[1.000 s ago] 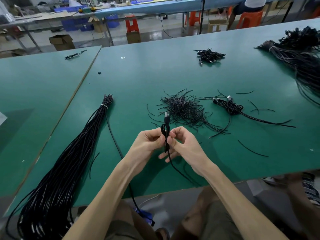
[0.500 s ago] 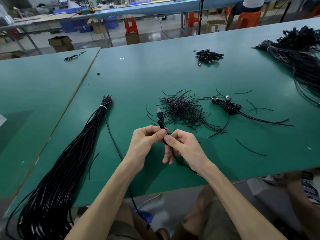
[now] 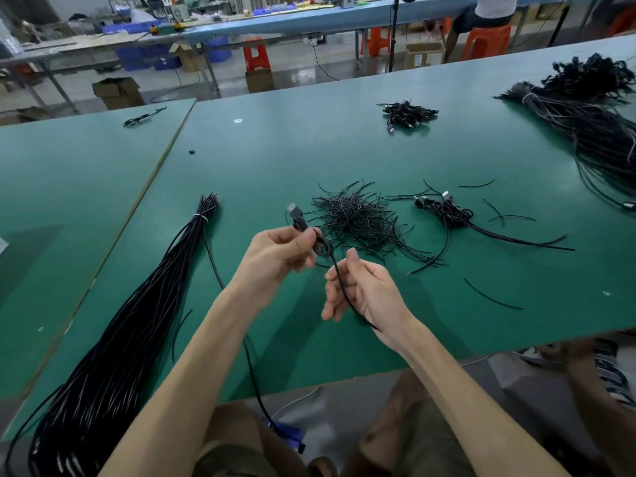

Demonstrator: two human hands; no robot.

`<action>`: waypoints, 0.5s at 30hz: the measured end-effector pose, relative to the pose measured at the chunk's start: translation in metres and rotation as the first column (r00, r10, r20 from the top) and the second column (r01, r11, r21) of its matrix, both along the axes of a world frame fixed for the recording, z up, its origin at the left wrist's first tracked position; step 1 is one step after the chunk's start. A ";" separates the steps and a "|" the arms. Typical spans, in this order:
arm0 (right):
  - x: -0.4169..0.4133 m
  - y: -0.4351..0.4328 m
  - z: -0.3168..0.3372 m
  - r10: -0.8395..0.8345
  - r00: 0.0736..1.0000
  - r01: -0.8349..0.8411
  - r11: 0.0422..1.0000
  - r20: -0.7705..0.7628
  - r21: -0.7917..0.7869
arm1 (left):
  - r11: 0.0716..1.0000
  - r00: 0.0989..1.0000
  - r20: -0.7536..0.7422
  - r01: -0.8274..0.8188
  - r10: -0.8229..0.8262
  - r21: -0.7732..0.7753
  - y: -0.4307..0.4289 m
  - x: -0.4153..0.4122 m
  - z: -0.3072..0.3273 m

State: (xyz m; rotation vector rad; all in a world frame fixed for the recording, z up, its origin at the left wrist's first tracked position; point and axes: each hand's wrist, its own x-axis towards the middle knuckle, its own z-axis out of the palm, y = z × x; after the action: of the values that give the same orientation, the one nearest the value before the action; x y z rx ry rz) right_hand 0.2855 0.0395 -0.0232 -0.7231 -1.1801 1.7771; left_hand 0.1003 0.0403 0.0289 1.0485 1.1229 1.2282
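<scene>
Cable point(image 3: 298, 219) pinched in left hand point(image 3: 275, 258) fingers, trailing across slack-fingered right hand point(image 3: 366, 296).

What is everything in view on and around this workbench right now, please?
USB cable: one, black, held above the table between both hands.
Long cable bundle: one, black, table, left of hands.
Tie heap: one, black, beyond hands.
Small cable bunch: one, black, right of heap.
Cable pile: one, black, far centre.
Large bundle: one, black, far right.
Tables: two, green, side by side.
Left hand: one, pinching cable near plug.
Right hand: one, cable crossing its palm.
</scene>
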 end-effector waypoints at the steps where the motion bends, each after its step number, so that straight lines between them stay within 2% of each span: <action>1: 0.000 0.000 0.000 -0.013 1.000 0.013 1.000 -0.014 -0.012 | 1.000 0.999 0.051 -0.006 0.006 0.002 0.006 0.002 0.006; 6: 0.001 0.003 0.005 -0.076 0.993 0.064 0.990 -0.090 -0.126 | 0.994 0.988 0.148 0.059 -0.044 -0.096 0.043 0.029 0.037; 10: 0.003 0.004 0.007 -0.112 0.986 0.087 0.978 -0.125 -0.190 | 0.964 0.943 0.333 0.080 0.008 -0.252 0.078 0.059 0.056; 11: 0.002 0.004 0.006 -0.105 0.989 0.086 0.981 -0.105 -0.175 | 0.963 0.958 0.286 0.088 -0.011 -0.256 0.085 0.068 0.058; 13: 0.000 0.003 0.007 -0.095 0.995 0.091 0.988 -0.025 -0.124 | 0.964 0.994 0.068 0.098 -0.083 -0.248 0.095 0.092 0.054; 15: -0.002 0.002 0.006 -0.101 0.994 0.103 0.992 0.031 -0.079 | 0.960 0.986 -0.116 0.083 -0.118 -0.269 0.102 0.115 0.043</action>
State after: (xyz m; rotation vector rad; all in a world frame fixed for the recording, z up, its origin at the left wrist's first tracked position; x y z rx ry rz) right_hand 0.2835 0.0413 -0.0171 -0.8424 -1.0753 1.7424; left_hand 0.2152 0.1421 0.0716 0.9803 1.2794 0.9109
